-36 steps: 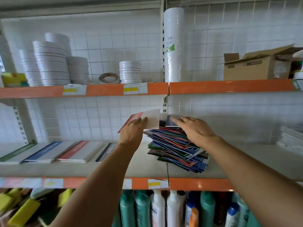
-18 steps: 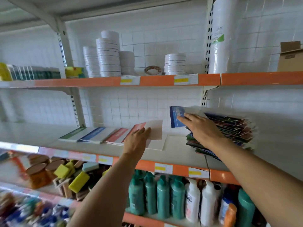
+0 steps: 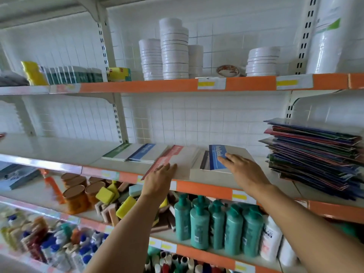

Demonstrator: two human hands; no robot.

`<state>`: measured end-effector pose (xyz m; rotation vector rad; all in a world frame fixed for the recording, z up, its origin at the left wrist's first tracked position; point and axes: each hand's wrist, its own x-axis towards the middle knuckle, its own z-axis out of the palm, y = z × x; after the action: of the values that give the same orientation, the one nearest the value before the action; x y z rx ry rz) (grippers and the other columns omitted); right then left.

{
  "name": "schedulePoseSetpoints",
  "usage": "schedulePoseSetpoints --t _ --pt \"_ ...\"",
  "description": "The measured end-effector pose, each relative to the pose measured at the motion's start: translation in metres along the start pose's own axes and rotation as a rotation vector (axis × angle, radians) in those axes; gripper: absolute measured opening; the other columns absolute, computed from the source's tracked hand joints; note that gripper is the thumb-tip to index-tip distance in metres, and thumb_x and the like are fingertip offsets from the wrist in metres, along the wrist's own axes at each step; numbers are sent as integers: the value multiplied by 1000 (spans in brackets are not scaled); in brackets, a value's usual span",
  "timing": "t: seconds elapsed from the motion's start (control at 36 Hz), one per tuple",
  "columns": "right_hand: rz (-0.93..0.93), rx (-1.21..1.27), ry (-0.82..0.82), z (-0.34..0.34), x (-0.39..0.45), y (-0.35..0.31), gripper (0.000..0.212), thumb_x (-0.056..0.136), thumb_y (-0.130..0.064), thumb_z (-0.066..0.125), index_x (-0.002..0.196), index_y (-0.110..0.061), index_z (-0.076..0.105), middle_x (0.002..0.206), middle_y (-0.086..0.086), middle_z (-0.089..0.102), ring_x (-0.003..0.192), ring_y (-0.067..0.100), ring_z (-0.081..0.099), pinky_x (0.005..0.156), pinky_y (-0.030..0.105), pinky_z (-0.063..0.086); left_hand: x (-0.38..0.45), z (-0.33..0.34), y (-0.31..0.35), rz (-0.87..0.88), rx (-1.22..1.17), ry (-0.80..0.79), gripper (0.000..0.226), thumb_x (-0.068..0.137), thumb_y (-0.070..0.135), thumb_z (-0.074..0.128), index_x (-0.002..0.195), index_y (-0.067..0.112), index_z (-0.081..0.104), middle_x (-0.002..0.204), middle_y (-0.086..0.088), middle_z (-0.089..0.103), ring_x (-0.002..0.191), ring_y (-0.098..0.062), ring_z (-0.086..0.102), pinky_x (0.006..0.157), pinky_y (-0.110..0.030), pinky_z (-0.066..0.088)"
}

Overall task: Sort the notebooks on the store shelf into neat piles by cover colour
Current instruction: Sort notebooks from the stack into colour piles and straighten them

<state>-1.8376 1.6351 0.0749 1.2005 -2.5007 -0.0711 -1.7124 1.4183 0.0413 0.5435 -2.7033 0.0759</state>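
Blue-striped notebook (image 3: pixel 222 158) under right hand (image 3: pixel 244 170), stripe running toward the wall.

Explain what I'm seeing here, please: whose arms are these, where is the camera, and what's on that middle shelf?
No machine here: a person's bare arms, filmed by a wide-angle camera on their head, looking forward and down. On the middle shelf lie small sorted piles: green pile, blue pile, red pile. The left hand rests flat on a red notebook at the shelf edge. The right hand presses a blue notebook with straight fingers. The unsorted stack sits to the right.
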Motion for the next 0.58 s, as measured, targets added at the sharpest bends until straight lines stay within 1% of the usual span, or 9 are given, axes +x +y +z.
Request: schedulePoseSetpoints --t 0.17,0.33,0.44,0.58 --pt "18 23 -36 15 15 -19 80 89 14 36 153 -27 11 160 1 13 144 17 23 109 27 30 -1 9 -26 -3 -14 -5 55 98 8 39 148 28 30 151 4 37 134 -19 41 100 -35 43" --pt "18 23 -38 23 41 -27 72 94 6 35 153 -26 10 160 3 12 144 19 23 110 29 30 10 13 -42 -24 10 -17 54 99 11 36 149 30 26 154 4 31 137 -19 37 100 -35 42" --pt "19 42 -23 28 58 -28 65 99 1 33 153 -26 10 160 2 12 144 19 22 111 28 29 22 12 -50 -18 38 -24 56 98 8 37 150 27 25 151 3 34 136 -19 37 102 -34 41" --pt "23 61 -24 37 77 -29 65 98 3 31 153 -27 12 160 1 14 144 18 22 111 28 27 35 19 -57 -17 -15 2 54 98 7 36 149 24 30 150 0 38 135 -19 38 102 -33 40"
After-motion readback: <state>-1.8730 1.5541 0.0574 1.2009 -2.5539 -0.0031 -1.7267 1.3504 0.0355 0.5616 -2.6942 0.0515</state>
